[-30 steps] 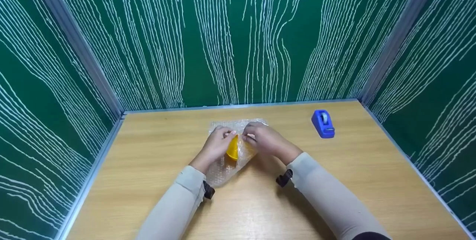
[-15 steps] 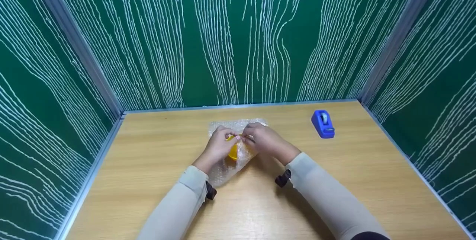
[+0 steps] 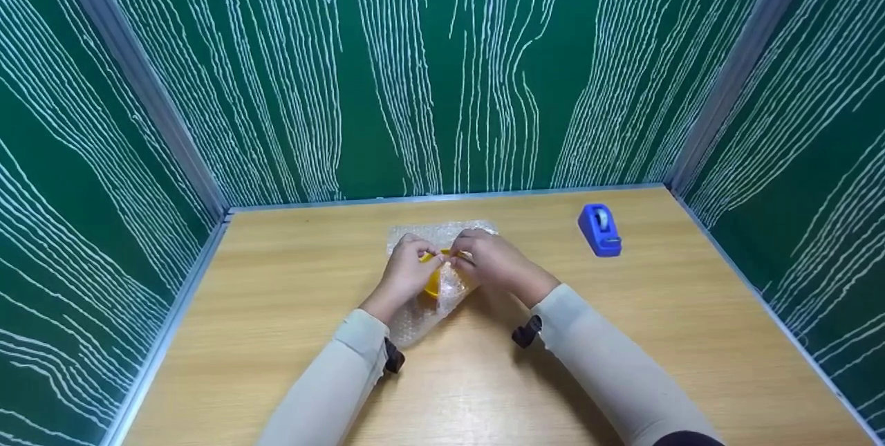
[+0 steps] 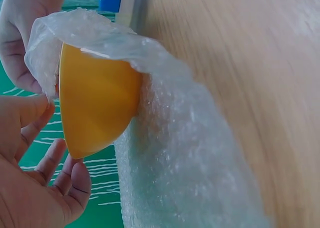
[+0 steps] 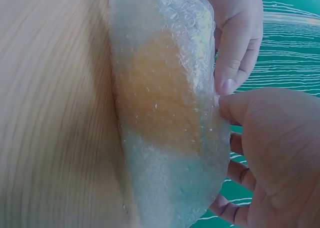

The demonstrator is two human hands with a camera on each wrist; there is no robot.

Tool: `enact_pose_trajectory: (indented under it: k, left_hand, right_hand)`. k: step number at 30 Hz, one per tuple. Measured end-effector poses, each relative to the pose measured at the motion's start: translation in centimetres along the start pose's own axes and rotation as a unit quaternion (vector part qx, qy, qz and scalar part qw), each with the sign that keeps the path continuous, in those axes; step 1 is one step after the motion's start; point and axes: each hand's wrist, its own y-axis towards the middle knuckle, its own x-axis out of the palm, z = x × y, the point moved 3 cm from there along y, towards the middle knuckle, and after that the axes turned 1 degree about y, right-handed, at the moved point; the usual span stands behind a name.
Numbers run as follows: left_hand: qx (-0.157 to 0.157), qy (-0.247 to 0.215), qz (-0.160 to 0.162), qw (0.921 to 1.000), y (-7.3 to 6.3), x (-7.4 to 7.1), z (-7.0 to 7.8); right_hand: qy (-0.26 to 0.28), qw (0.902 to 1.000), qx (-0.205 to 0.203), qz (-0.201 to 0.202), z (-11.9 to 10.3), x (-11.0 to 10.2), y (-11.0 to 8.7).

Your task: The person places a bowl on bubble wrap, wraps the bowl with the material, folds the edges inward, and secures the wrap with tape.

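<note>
A yellow bowl stands on its side with its rim towards the far side, partly covered by a sheet of bubble wrap. The wrap's right part is folded up over the bowl, which shows through it as a blurred orange patch in the right wrist view. My left hand pinches the flap's edge at the bowl's rim between thumb and forefinger; its other fingers are spread beside the rim. Close by, my right hand grips the same edge, thumb on the near side and fingers behind.
A blue tape dispenser with a roll of tape stands on the wooden table at the back right. Green panels with white wavy lines enclose the table at the back and sides.
My left hand has moved slightly right, so its thumb now meets the flap's edge beside my right fingers. The right hand, the wrap and the tape dispenser have hardly moved.
</note>
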Motion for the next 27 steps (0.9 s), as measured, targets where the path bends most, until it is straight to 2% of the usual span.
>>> enact_pose_trajectory:
  k: [6, 10, 14, 21, 27]
  left_hand:
    - [-0.01, 0.005, 0.01, 0.9999, 0.0, 0.0, -0.1]
    - [-0.038, 0.0, 0.006, 0.9993, -0.2, 0.0, -0.3]
    - [-0.052, -0.001, 0.012, 0.9986, -0.3, 0.0, -0.5]
    - [-0.05, 0.006, 0.021, 0.9985, -0.4, 0.1, -0.7]
    - [-0.063, 0.005, 0.016, 0.9979, -0.3, 0.3, -0.9]
  right_hand:
    - [0.0, 1.0, -0.006, 0.004, 0.5, -0.5, -0.1]
    - [0.02, 0.9994, 0.028, -0.002, 1.3, -0.9, -0.3]
    - [0.044, 0.9969, 0.065, -0.011, 2.3, -1.1, -0.6]
    - [0.082, 0.9887, 0.125, -0.009, 4.7, -1.4, -0.7]
    - [0.116, 0.9789, 0.168, 0.004, 6.9, -1.5, -1.1]
